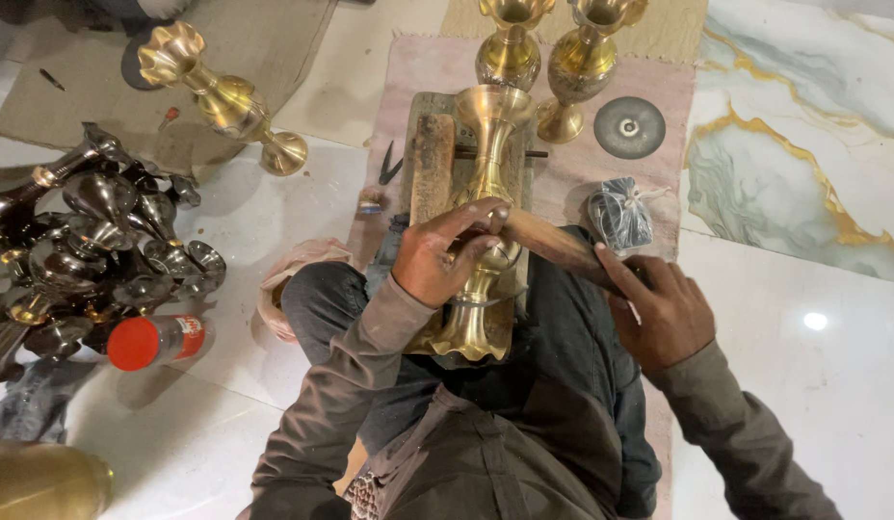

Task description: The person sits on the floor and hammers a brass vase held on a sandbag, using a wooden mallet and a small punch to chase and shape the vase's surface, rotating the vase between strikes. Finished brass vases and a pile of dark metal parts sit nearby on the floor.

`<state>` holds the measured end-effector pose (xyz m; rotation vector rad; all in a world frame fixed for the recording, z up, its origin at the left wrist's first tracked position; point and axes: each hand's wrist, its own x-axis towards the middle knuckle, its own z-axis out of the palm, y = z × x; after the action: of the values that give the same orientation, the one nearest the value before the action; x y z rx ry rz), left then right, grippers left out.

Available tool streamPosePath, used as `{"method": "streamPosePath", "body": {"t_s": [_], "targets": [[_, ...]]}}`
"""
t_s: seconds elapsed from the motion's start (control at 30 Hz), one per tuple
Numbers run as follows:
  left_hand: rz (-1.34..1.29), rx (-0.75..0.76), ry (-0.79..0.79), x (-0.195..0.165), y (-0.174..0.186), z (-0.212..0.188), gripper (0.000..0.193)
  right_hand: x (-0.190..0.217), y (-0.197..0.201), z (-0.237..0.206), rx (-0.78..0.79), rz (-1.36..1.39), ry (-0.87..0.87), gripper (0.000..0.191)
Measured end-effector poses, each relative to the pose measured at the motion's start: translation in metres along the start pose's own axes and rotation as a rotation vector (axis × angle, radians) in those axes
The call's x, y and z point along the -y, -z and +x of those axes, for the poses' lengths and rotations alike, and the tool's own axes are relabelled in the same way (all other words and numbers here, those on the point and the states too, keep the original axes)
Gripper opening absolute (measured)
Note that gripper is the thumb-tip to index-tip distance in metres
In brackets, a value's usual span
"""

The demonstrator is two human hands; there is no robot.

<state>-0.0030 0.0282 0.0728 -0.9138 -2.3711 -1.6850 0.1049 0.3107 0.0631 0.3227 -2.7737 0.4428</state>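
Head view: brass vase [485, 193], polished, fluted and flared at both ends, lying lengthwise on a worn wooden block [431, 166] over the person's lap, scalloped mouth nearest the body. Left hand [441, 258] curled over the vase's narrow waist, fingertips pressing the metal. Right hand [662, 310] clenched around the end of a brown wooden-handled tool [555, 245], whose tip meets the vase beneath the left fingers. Two upright brass vases [548, 53] beyond; darker unpolished vases [91, 241] heaped on the marble floor [803, 183]; red-capped bottle [158, 340] beside them.
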Motion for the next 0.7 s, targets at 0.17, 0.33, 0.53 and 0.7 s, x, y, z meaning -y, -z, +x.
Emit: {"method": "streamPosePath", "body": {"t_s": [0.17,0.33,0.53,0.7], "targets": [[0.038,0.005,-0.049,0.000,-0.001,0.001,0.051,-0.004,0.008,0.012,-0.030,-0.044,0.053,0.061],[0.019,-0.008,-0.022,0.002,-0.007,-0.002,0.053,-0.012,0.025,0.026,-0.060,-0.096,0.104,0.058],[0.033,-0.074,0.032,0.000,-0.018,-0.010,0.047,-0.007,0.046,0.049,-0.101,0.221,0.166,0.064],[0.056,-0.166,0.076,0.001,-0.026,-0.018,0.046,-0.004,0.058,0.070,-0.103,-0.094,0.402,0.066]]}}
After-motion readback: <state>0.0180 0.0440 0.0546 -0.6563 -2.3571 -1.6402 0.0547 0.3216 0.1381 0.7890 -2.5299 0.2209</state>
